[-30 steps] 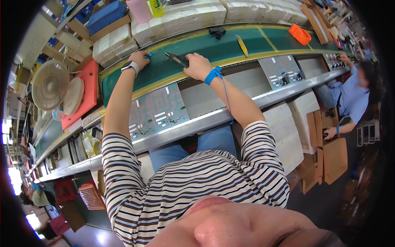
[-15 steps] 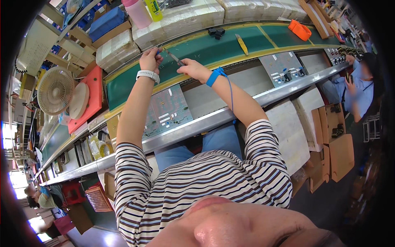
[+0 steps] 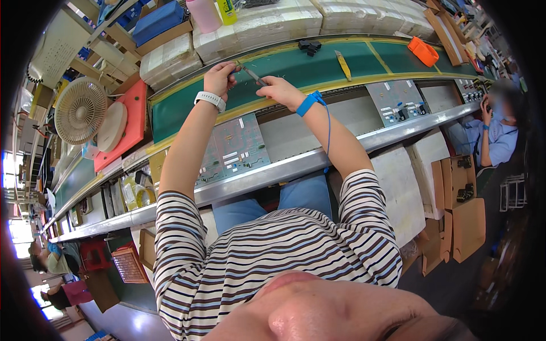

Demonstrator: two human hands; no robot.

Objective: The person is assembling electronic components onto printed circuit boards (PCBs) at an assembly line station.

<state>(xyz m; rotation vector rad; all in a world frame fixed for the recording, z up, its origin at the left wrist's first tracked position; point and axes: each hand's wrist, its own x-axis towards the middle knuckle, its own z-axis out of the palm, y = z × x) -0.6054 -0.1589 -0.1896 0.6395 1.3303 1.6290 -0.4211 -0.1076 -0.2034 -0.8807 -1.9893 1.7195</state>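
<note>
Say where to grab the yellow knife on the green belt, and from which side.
Pinch the middle of the yellow knife across its slim width, from above: it lies flat, with green belt showing along both long sides. The right hand seems better placed, being nearer, but it holds a tool. Blade end unclear; I'd avoid both tips.

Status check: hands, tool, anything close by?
Right hand gripping pliers. Left hand curled near pliers' tip, contents unclear. Yellow knife on green surface, off to the right; circuit board nearer the body.
</note>
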